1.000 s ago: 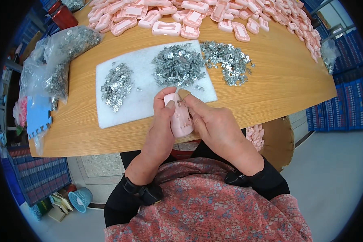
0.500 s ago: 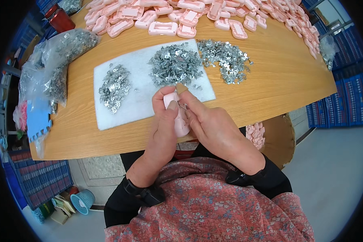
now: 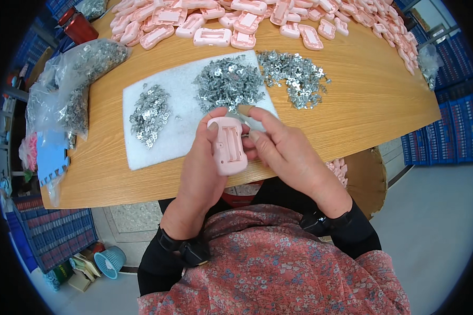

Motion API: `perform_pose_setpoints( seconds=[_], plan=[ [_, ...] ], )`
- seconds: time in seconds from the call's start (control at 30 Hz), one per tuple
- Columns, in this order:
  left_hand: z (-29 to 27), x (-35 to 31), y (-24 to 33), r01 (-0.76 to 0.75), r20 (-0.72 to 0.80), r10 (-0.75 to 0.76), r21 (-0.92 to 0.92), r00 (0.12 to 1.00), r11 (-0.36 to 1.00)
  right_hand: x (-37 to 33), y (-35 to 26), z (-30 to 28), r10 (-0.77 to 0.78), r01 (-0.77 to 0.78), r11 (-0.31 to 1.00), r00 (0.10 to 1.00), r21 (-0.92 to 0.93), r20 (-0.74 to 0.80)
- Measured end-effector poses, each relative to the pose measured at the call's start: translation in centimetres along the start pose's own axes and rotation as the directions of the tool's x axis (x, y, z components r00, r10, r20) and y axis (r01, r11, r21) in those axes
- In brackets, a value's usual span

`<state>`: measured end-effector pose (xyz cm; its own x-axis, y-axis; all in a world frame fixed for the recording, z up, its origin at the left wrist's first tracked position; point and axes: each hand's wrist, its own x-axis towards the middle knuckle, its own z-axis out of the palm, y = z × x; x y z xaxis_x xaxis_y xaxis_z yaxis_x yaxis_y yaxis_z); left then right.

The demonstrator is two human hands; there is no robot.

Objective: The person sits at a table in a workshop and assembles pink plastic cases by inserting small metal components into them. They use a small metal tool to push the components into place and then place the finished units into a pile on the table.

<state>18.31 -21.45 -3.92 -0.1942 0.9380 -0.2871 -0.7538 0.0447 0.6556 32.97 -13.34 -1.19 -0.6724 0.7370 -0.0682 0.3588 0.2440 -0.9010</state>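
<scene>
My left hand [image 3: 201, 157] grips a pink plastic casing [image 3: 229, 152] by its left side, the thumb lying along the edge. The casing is tilted up so that its recessed battery compartment faces me. At its right edge my right hand [image 3: 278, 144] is closed, thumb against fingers, with a small metal piece [image 3: 245, 135] partly showing between them. A tan cover sits on the right index fingertip. Just beyond both hands is a heap of small metal battery contacts [image 3: 228, 81] on a white foam sheet [image 3: 184, 137].
A smaller heap of metal pieces [image 3: 150, 113] lies left on the sheet, another heap [image 3: 294, 79] right of it. Many pink casings [image 3: 213, 37] cover the table's far side. Plastic bags of metal parts [image 3: 71, 89] and a red jar [image 3: 79, 26] stand left. A cardboard box [image 3: 365, 181] sits below right.
The casing has been turned so its battery compartment now faces me. My right hand has moved from the casing's face to its right edge, its index finger lifted off.
</scene>
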Motion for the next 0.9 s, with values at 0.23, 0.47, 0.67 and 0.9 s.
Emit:
perform_pose_setpoints(
  seconds=[0.23,0.47,0.67,0.9],
  plan=[
    [0.5,1.6,2.1,-0.016,-0.031,0.019,0.084,0.999,0.996,0.3,1.7,-1.8,-0.058,0.036,0.985,0.99,-0.168,-0.125],
    [-0.5,0.3,3.2,-0.047,-0.055,0.061,0.222,0.997,0.974,0.3,2.1,-2.1,-0.062,0.035,0.99,0.978,-0.138,-0.2],
    [-1.8,-0.7,3.0,-0.034,-0.093,0.057,0.23,0.994,0.973,2.3,2.1,-0.7,-0.327,0.241,0.878,0.933,-0.414,-0.15],
    [-1.8,-1.0,2.5,0.0,-0.064,0.011,0.163,0.998,0.987,3.4,2.5,1.2,-0.427,0.29,0.772,0.896,-0.566,-0.124]
  ],
)
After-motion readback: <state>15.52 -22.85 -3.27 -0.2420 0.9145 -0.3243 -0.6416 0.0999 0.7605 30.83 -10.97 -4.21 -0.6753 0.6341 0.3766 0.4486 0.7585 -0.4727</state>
